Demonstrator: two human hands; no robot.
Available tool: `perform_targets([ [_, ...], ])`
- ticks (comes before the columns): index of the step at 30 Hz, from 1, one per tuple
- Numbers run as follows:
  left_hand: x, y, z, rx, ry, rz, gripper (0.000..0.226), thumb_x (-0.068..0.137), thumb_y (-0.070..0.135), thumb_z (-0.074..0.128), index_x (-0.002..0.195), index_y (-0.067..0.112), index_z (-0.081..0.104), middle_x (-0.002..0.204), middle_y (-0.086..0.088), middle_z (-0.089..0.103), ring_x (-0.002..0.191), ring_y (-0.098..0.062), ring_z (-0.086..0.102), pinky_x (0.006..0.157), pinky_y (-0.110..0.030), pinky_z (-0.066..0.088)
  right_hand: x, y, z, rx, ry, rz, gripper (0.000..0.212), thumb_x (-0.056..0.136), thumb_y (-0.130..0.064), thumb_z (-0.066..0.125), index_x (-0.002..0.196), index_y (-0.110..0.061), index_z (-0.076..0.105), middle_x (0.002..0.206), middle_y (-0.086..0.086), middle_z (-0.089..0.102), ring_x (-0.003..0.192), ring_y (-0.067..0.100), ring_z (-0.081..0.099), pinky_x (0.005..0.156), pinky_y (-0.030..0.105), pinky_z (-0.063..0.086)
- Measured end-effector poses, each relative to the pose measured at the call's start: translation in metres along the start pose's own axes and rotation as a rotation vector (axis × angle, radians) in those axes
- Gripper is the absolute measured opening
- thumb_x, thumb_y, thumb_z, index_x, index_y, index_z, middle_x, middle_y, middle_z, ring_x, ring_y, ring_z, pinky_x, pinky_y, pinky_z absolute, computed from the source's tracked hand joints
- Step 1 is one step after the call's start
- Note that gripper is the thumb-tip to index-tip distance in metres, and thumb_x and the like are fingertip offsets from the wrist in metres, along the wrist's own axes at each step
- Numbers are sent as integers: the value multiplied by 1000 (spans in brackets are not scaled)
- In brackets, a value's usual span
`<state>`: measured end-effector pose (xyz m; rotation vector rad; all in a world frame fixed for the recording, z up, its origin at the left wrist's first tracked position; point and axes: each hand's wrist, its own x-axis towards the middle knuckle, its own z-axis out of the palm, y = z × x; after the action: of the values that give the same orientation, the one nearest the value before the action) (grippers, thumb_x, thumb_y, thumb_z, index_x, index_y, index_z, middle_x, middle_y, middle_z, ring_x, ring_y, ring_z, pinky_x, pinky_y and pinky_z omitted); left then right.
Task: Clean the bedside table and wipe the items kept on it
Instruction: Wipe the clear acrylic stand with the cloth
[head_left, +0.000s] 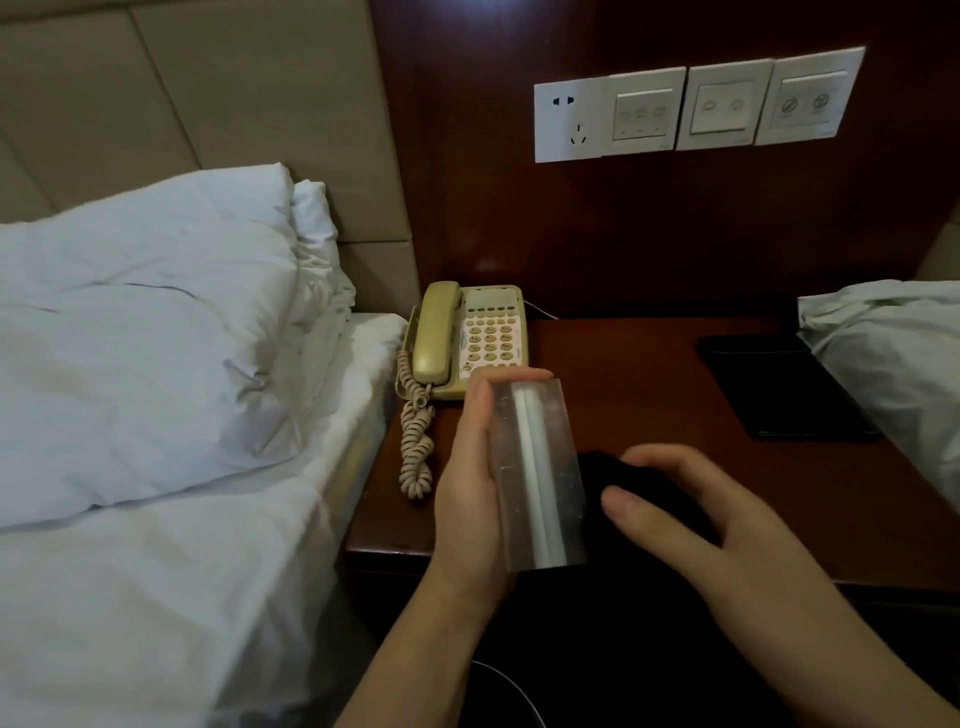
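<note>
My left hand (470, 488) holds a clear acrylic stand (540, 473) upright above the front of the dark wooden bedside table (649, 395). My right hand (691, 514) grips a black cloth (639, 493) pressed against the stand's right side. A beige corded telephone (467, 340) sits at the table's back left, its coiled cord (415, 441) trailing toward the front. A black flat tray (779, 384) lies at the table's right.
A bed with a white pillow (145, 332) and sheet borders the table's left edge. Another white pillow (893, 364) overlaps the right side. Wall sockets and switches (691, 109) sit on the wood panel behind. A round bin rim (514, 691) shows below.
</note>
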<state>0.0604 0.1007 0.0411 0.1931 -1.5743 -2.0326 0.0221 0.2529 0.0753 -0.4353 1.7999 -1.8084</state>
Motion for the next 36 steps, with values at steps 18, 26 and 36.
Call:
perform_targets([
  [18,8,-4,-2,47,153,71,40,102,50,42,81,37,73,86,17,72,86,0,66,75,-15,52,-4,33,18,-1005,-19,-843,40,90,-47,49,129,-36,53,145,-22,44,120,-3,46,101,7,33],
  [26,6,-12,3,-105,107,-97,56,89,66,62,130,28,68,137,-2,66,133,-18,57,117,-47,37,28,0,26,-886,282,-811,30,90,-29,60,118,-24,66,123,-13,53,108,-2,50,92,4,37],
  [36,7,4,-4,83,67,48,33,101,44,41,113,22,62,72,19,68,64,6,63,58,-8,49,-10,20,22,-1019,57,-873,33,74,-32,70,106,-34,65,114,-20,53,97,-5,55,85,10,45],
])
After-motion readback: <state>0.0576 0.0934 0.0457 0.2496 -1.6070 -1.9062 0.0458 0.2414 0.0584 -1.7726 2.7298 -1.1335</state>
